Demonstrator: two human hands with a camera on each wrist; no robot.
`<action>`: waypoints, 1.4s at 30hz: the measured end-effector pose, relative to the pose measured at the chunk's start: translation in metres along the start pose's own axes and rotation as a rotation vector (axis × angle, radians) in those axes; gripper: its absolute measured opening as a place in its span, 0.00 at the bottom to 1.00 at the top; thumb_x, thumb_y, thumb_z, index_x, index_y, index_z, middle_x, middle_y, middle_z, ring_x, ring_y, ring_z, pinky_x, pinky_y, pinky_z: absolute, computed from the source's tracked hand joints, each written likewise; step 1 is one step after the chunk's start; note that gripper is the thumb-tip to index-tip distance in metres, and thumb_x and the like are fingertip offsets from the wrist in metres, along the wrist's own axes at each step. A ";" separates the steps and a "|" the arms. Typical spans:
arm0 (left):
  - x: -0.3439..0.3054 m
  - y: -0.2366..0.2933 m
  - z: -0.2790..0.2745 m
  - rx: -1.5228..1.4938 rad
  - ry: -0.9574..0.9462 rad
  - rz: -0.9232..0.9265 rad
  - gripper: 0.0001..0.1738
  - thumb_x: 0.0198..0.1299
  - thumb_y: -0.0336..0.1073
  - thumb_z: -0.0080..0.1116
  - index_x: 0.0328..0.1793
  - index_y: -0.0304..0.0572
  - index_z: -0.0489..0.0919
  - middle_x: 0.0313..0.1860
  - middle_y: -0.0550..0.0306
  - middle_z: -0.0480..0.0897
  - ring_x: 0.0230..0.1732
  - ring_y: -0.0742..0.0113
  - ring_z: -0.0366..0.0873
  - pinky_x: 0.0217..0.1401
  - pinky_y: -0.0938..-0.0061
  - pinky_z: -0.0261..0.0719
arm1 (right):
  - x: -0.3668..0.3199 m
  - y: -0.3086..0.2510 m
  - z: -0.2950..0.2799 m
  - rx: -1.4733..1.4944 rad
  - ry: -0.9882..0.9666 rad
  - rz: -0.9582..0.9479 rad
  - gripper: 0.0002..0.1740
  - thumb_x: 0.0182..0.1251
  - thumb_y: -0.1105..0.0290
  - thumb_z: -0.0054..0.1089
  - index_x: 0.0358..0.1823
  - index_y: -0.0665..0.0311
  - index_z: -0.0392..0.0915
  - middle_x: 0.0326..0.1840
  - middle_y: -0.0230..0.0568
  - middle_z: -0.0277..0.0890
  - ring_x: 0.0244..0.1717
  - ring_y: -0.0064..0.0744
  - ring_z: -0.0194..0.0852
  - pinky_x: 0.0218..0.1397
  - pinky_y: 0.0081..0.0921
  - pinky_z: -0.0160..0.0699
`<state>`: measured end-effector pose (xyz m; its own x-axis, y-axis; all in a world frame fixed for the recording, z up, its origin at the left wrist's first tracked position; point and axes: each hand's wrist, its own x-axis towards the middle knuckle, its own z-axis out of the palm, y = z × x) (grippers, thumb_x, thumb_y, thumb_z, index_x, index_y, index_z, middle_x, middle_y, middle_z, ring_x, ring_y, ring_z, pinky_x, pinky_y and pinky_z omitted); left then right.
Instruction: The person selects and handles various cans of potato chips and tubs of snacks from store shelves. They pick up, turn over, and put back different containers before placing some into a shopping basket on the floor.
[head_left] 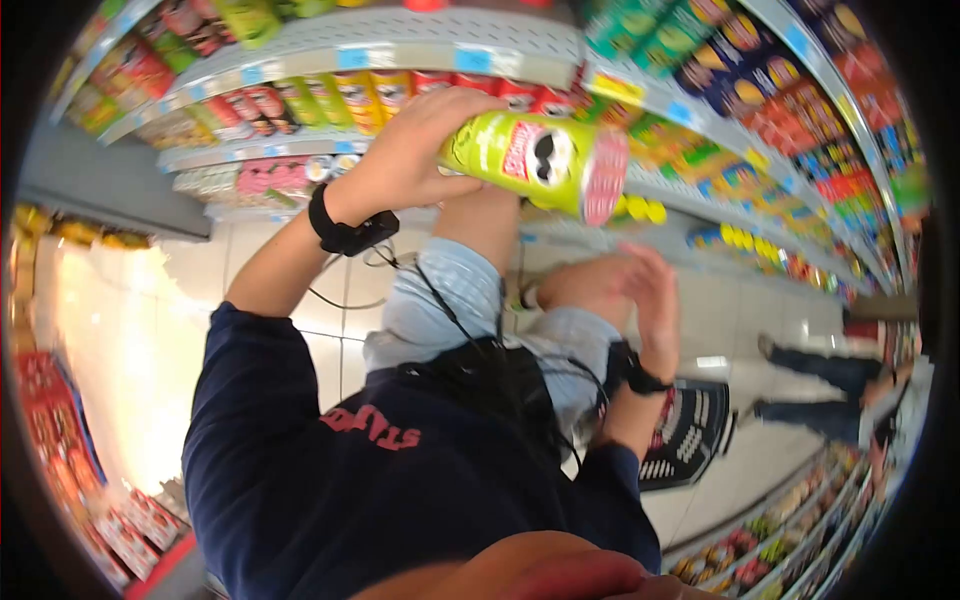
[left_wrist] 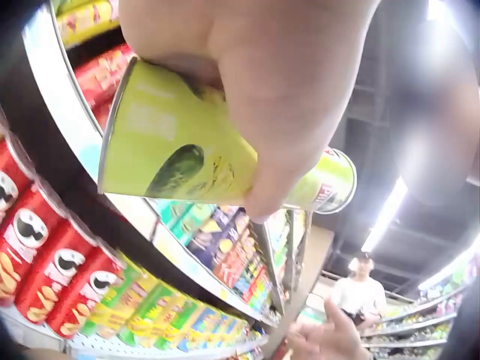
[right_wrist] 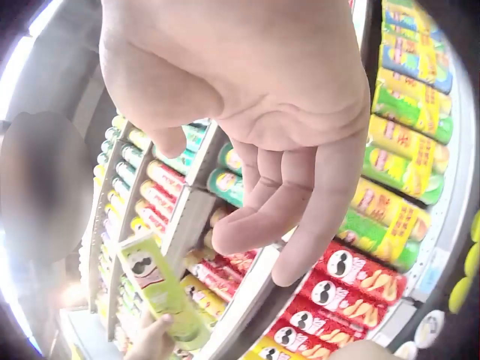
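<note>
The left hand [head_left: 415,150] grips a yellow-green chip can [head_left: 510,155] around its base end, the can lying nearly sideways with its pinkish lid end to the right in the head view. In the left wrist view that hand [left_wrist: 281,82] wraps over the can [left_wrist: 180,142], its thumb along the side. The right hand [head_left: 650,300] is raised apart from the can and holds nothing; in the right wrist view its palm [right_wrist: 262,97] shows with loosely bent fingers. Farther off there, the can [right_wrist: 161,289] stands tilted in the left hand [right_wrist: 154,337].
Shelves [head_left: 400,60] of snack cans run ahead and to the right. Red cans [left_wrist: 56,262] stand in rows. A dark basket [head_left: 690,430] is on the tiled floor behind the right forearm. Another person [head_left: 850,390] stands in the aisle. Cables hang across the lap.
</note>
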<state>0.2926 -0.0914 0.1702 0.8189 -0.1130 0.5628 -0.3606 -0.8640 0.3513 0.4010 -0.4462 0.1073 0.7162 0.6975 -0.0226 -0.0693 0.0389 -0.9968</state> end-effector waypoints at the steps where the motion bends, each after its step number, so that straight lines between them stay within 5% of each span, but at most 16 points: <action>1: -0.008 -0.011 -0.013 -0.067 0.087 -0.102 0.41 0.42 0.35 0.75 0.66 0.42 0.71 0.59 0.50 0.77 0.59 0.54 0.75 0.64 0.60 0.70 | -0.004 0.012 -0.004 -0.010 0.138 0.018 0.35 0.77 0.40 0.32 0.63 0.66 0.70 0.45 0.39 0.78 0.41 0.29 0.77 0.47 0.30 0.76; 2: -0.015 -0.023 -0.029 -0.129 0.184 -0.192 0.41 0.41 0.33 0.76 0.66 0.39 0.71 0.59 0.49 0.77 0.59 0.57 0.75 0.64 0.63 0.71 | -0.009 0.018 -0.014 0.012 0.142 0.050 0.30 0.78 0.46 0.41 0.61 0.68 0.71 0.45 0.38 0.78 0.39 0.27 0.76 0.45 0.29 0.78; 4: -0.027 -0.040 -0.063 -0.080 0.376 -0.322 0.43 0.44 0.32 0.76 0.68 0.35 0.66 0.59 0.50 0.76 0.61 0.64 0.73 0.65 0.67 0.70 | -0.022 0.060 -0.036 -0.025 0.385 0.123 0.26 0.79 0.49 0.40 0.56 0.65 0.74 0.39 0.34 0.77 0.37 0.24 0.74 0.41 0.26 0.74; 6: -0.044 -0.067 -0.092 -0.067 0.579 -0.439 0.44 0.46 0.33 0.75 0.69 0.36 0.64 0.58 0.50 0.76 0.59 0.65 0.75 0.62 0.68 0.73 | -0.035 0.070 -0.053 0.055 0.293 0.167 0.24 0.78 0.51 0.45 0.55 0.66 0.74 0.32 0.32 0.74 0.33 0.22 0.72 0.37 0.23 0.75; 10: -0.051 -0.085 -0.130 -0.059 0.773 -0.595 0.38 0.53 0.35 0.71 0.68 0.34 0.63 0.55 0.48 0.78 0.55 0.63 0.77 0.58 0.68 0.76 | -0.059 0.085 -0.063 0.050 0.494 0.259 0.21 0.77 0.53 0.48 0.52 0.66 0.74 0.27 0.29 0.71 0.28 0.19 0.69 0.33 0.23 0.77; 16: -0.069 -0.142 -0.131 0.087 0.760 -0.535 0.37 0.58 0.36 0.69 0.68 0.32 0.61 0.54 0.46 0.78 0.55 0.63 0.77 0.57 0.69 0.75 | -0.060 0.101 -0.065 0.109 0.621 0.211 0.19 0.75 0.56 0.50 0.50 0.66 0.74 0.26 0.28 0.70 0.27 0.18 0.68 0.32 0.23 0.77; 24: -0.067 -0.120 -0.126 0.140 0.553 -0.735 0.35 0.58 0.37 0.69 0.65 0.28 0.63 0.53 0.46 0.78 0.52 0.61 0.78 0.55 0.70 0.77 | -0.058 0.115 -0.058 0.156 0.556 0.205 0.15 0.74 0.59 0.53 0.48 0.65 0.75 0.27 0.30 0.73 0.26 0.19 0.70 0.32 0.19 0.74; 26: -0.065 -0.121 -0.114 0.011 0.571 -0.619 0.33 0.58 0.37 0.69 0.62 0.29 0.66 0.51 0.47 0.79 0.50 0.64 0.79 0.53 0.70 0.78 | -0.063 0.121 -0.062 0.163 0.558 0.192 0.16 0.74 0.58 0.53 0.48 0.65 0.75 0.27 0.30 0.73 0.25 0.19 0.70 0.31 0.19 0.73; 35: -0.020 -0.174 -0.120 -0.129 0.593 -0.755 0.33 0.57 0.41 0.70 0.60 0.28 0.68 0.51 0.47 0.80 0.49 0.65 0.80 0.50 0.72 0.79 | -0.073 0.126 -0.065 0.155 0.540 0.170 0.14 0.75 0.60 0.53 0.46 0.64 0.76 0.28 0.30 0.74 0.28 0.20 0.72 0.32 0.17 0.71; 42: -0.001 -0.195 -0.115 -0.246 0.797 -0.726 0.34 0.58 0.41 0.70 0.61 0.30 0.64 0.52 0.48 0.79 0.51 0.64 0.79 0.52 0.72 0.78 | -0.080 0.129 -0.061 0.169 0.514 0.127 0.12 0.76 0.63 0.51 0.46 0.65 0.77 0.29 0.29 0.73 0.30 0.19 0.69 0.35 0.17 0.70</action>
<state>0.3102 0.1335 0.1871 0.3814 0.8061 0.4525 -0.0623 -0.4659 0.8826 0.3771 -0.5410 -0.0239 0.9386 0.2671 -0.2182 -0.2572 0.1208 -0.9588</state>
